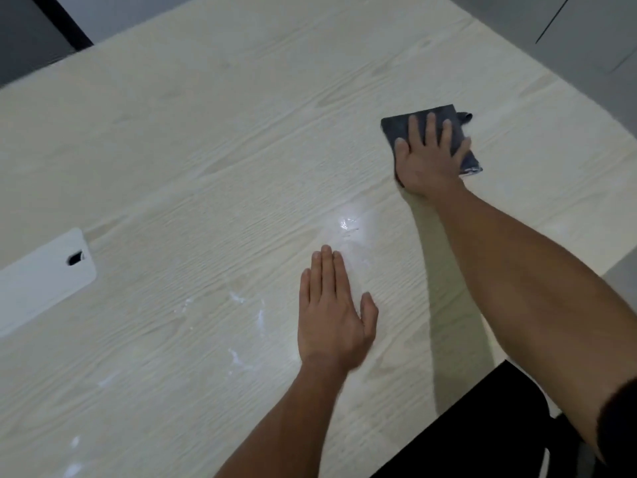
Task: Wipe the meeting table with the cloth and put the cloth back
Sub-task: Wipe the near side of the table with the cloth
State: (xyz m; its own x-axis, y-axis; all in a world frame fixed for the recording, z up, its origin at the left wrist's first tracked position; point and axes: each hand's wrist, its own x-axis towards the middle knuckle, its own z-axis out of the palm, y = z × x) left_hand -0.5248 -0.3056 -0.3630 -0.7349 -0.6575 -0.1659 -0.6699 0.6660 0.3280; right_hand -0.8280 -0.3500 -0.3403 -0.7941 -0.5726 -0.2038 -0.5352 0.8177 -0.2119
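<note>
The meeting table [206,150] has a pale wood-grain top that fills most of the view. A folded dark grey cloth [400,124] lies on it toward the far right. My right hand [427,157] presses flat on the cloth with fingers spread, covering most of it. My left hand [332,312] rests palm down on the bare table nearer to me, fingers together and holding nothing. White smears and wet streaks [248,308] show on the surface left of my left hand.
A white cable-box lid [41,277] with a small slot is set into the table at the left. The table's right edge runs close to the cloth, with grey floor [586,46] beyond. A dark chair [482,436] stands at the lower right.
</note>
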